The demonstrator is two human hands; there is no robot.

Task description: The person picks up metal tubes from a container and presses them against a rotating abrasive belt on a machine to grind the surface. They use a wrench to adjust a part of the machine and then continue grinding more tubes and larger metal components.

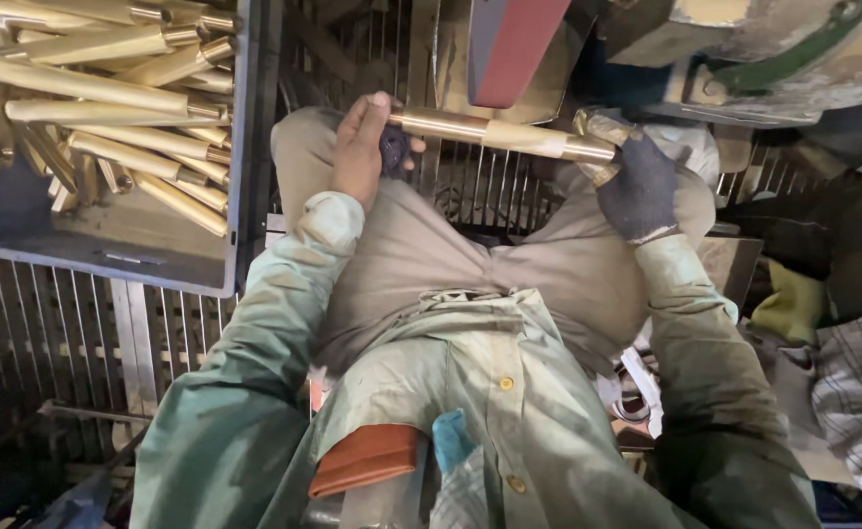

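A brass rod (494, 134) lies level across my lap, just under a red abrasive belt (514, 39). My left hand (362, 152) is bare and grips the rod's left end, with a dark pad under the fingers. My right hand (637, 186) wears a dark knitted glove and holds the rod's right end, with a scrap of wrapping bunched at the fingers. Both sleeves are pale green, and my knees in khaki trousers sit below the rod.
A grey plastic crate (107, 250) at upper left holds several brass rods (107, 98). A metal grating (68, 333) runs beneath it. Worn green machine parts (774, 49) fill the upper right, a yellow cloth (793, 304) and checked fabric (857, 392) lie at right.
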